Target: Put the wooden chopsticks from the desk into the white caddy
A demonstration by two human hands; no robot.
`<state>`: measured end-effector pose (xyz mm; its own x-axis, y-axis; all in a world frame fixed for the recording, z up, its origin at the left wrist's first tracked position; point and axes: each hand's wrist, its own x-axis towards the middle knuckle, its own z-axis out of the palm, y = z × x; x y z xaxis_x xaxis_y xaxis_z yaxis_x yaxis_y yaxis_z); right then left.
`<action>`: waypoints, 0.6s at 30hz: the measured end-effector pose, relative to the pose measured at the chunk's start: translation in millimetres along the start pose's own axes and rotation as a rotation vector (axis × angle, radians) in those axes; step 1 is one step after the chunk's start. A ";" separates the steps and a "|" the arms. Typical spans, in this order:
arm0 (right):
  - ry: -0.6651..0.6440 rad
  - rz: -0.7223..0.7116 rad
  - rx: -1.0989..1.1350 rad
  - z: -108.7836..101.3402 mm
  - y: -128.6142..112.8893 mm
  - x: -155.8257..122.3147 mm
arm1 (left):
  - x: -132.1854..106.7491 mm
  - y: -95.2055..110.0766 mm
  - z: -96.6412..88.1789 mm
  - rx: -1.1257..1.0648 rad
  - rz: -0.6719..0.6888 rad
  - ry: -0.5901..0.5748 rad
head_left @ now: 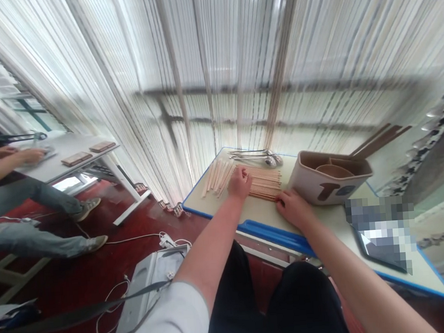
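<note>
A heap of wooden chopsticks [265, 182] lies on a blue-edged table [272, 232]. My left hand [240, 181] rests on the heap's left end with its fingers curled onto the sticks. My right hand [292, 207] lies at the heap's near right end, fingers bent against the stick tips. A second fan of chopsticks [217, 175] sits left of my left hand. Metal spoons [257, 157] lie behind the heap. A beige divided holder [327, 178] stands right of the heap, with dark sticks [380, 139] leaning out of it.
A dark tablet [379, 247] lies on the table's right part. On the left, another person sits at a white table [64, 158] with small trays on it. Cables, a power strip [167, 240] and a grey case [147, 288] lie on the red floor. Curtains hang behind.
</note>
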<state>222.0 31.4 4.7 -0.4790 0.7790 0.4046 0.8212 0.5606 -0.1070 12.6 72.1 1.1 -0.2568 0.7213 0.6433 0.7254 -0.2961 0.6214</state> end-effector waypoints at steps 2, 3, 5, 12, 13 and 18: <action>0.005 0.031 -0.038 0.0 -0.8 -0.8 | -0.2 0.4 -0.3 -0.008 -0.016 0.000; 0.007 0.043 -0.054 0.1 -0.9 -1.1 | -0.2 0.7 -0.5 -0.010 -0.025 0.003; 0.008 0.070 -0.083 0.6 -0.9 -1.9 | -0.2 1.3 -1.0 -0.010 -0.030 0.007; 0.003 0.185 -0.159 -2.0 -4.9 -5.3 | -0.7 1.7 -1.9 -0.008 -0.003 0.015; 0.001 0.159 -0.144 -2.5 -5.6 -5.8 | -0.7 1.5 -1.8 -0.013 0.000 0.019; -0.060 -0.002 -0.013 -2.4 -5.3 -5.5 | -0.7 1.4 -2.3 -0.028 -0.007 0.038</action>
<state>221.0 23.5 5.3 -0.4984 0.7933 0.3497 0.8237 0.5592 -0.0946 12.3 69.7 2.5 -0.2864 0.6990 0.6552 0.7052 -0.3091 0.6381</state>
